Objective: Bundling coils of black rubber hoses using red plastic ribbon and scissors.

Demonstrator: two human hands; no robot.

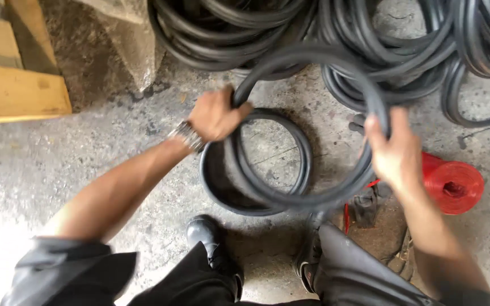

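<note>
A black rubber inner tube (pixel 307 56) is coiled into a loop that I hold up over the concrete floor. My left hand (pixel 215 115), with a metal watch on its wrist, grips the loop's left side. My right hand (pixel 395 150) grips its right side. A second loop of the same black tube (pixel 304 161) hangs lower between my hands, close to the floor.
A heap of black rubber tubes (pixel 404 51) lies along the far side. A red spool of plastic twine (pixel 455 184) sits by my right forearm. Yellow wooden boards (pixel 12 90) are at the far left. My black shoes (pixel 202 232) stand on the concrete below.
</note>
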